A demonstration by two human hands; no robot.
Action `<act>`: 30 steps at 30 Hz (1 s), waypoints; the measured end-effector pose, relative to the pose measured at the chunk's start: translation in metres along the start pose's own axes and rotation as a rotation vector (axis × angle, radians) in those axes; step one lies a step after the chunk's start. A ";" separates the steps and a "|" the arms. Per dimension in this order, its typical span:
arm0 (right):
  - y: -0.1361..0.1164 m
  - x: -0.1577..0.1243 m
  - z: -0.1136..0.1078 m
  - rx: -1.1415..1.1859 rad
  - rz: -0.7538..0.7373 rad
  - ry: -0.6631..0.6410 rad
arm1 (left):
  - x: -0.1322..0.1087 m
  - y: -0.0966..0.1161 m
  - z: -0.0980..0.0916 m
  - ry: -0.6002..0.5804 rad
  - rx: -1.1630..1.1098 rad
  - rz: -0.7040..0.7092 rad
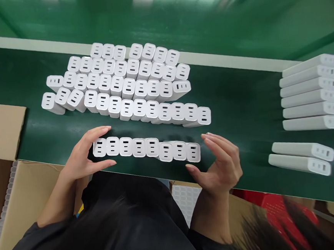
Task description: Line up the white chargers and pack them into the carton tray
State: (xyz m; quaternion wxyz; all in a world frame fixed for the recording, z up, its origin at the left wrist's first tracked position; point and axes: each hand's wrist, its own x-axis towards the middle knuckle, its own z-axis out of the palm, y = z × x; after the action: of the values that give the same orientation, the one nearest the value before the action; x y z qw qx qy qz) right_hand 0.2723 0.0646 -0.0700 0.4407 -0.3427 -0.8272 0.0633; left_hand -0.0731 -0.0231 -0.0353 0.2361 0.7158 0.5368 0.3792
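Left hand (84,156): thumb and forefinger spread about the left end of a row of eight white chargers (152,147), contact uncertain. The row stands near the front edge of the green table (235,108), long axis running hand to hand, a larger block of chargers (126,86) just beyond. Right hand (220,161): fingers and thumb parted just beside the row's right end, the left being nearer; well to the right, another group of chargers (309,101).
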 end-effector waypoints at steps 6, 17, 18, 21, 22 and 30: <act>-0.062 0.052 0.012 -0.053 -0.041 -0.221 | 0.014 0.013 0.003 0.010 0.242 0.084; -0.082 0.074 0.055 -0.022 -0.179 -0.510 | 0.007 0.004 0.006 0.028 0.208 0.111; -0.083 0.073 0.055 -0.021 -0.172 -0.511 | 0.008 0.004 0.007 0.026 0.207 0.118; -0.086 0.074 0.053 -0.031 -0.168 -0.531 | 0.010 0.005 0.007 0.007 0.226 0.138; -0.087 0.075 0.050 -0.031 -0.165 -0.536 | 0.011 0.005 0.007 -0.002 0.248 0.147; -0.045 0.048 0.003 -0.023 0.043 -0.220 | 0.021 0.029 -0.001 -0.113 0.519 0.224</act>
State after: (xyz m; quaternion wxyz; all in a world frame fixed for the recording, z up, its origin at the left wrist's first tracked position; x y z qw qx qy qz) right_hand 0.2285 0.0605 -0.0210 0.3417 -0.3562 -0.8639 0.1004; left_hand -0.0539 -0.0120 -0.0068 0.0313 0.8270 0.5195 0.2127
